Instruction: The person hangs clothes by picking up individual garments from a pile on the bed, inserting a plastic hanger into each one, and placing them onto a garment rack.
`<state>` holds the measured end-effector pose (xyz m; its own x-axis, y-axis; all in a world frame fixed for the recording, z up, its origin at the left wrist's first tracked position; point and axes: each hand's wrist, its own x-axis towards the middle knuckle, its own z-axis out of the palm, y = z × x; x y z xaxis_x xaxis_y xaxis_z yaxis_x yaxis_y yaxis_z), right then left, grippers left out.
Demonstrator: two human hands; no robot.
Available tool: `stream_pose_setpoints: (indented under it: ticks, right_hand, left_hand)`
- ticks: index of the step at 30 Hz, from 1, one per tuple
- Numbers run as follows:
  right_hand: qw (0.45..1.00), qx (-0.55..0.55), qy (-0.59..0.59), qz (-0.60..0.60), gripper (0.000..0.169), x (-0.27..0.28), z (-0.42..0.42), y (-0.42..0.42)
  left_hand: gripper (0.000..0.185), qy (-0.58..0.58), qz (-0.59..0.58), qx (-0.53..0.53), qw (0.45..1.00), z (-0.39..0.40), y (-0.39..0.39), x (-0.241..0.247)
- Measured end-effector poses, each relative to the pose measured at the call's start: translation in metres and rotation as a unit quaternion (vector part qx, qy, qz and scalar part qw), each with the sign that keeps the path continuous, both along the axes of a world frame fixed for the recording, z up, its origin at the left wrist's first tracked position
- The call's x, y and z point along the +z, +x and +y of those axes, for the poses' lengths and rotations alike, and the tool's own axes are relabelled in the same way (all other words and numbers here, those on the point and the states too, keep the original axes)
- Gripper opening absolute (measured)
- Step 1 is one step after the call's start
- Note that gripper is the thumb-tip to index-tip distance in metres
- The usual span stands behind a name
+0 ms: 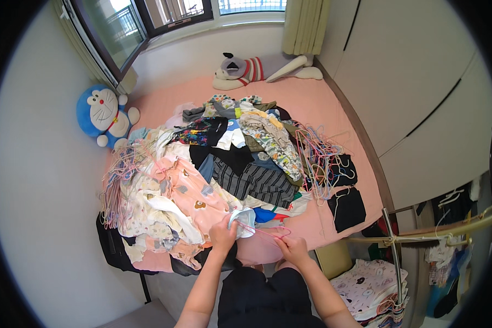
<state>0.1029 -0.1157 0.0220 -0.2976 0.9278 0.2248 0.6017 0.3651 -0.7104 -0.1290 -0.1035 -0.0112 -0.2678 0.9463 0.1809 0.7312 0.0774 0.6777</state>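
Observation:
In front of me, my left hand grips the edge of a small pale blue and white garment. A pink clothes hanger runs from that garment to my right hand, whose fingers are closed on it near the hook. Just beyond my left hand, a peach garment with bear prints lies over a large pile of clothes on the bed. A striped dark grey garment is among them. Tangled hangers lie at the pile's left and right.
Folded black items lie on the pink bed sheet at the right. A blue plush toy and a plush dog sit at the far edges. A metal rail and hung garments stand right. An open window is back left.

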Motion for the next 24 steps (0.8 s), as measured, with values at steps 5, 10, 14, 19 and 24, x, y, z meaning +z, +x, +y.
stream_pose_setpoints:
  ticks: [5, 10, 14, 19, 24]
  right_hand:
    - [0.998, -0.014, 0.019, 0.064, 0.021, 0.018, -0.002, -0.007]
    - [0.989, -0.05, 0.058, 0.123, 0.021, 0.004, -0.001, 0.007]
    - [0.985, -0.051, 0.107, 0.125, 0.019, 0.005, -0.014, 0.054]
    - [0.96, -0.14, 0.19, 0.151, 0.012, 0.019, -0.046, 0.11]
    - [0.882, -0.425, 0.169, 0.113, 0.024, -0.007, -0.096, 0.165]
  left_hand:
    - [0.031, -0.003, 0.024, -0.099, 0.995, -0.025, 0.053, 0.042]
    - [0.039, -0.052, 0.107, -0.155, 0.981, -0.053, 0.113, 0.08]
    - [0.033, -0.022, 0.19, -0.233, 0.953, -0.057, 0.134, 0.115]
    - [0.019, 0.034, 0.076, -0.324, 0.942, -0.054, 0.171, 0.111]
    - [0.019, 0.076, 0.027, -0.275, 0.958, -0.084, 0.221, 0.101]
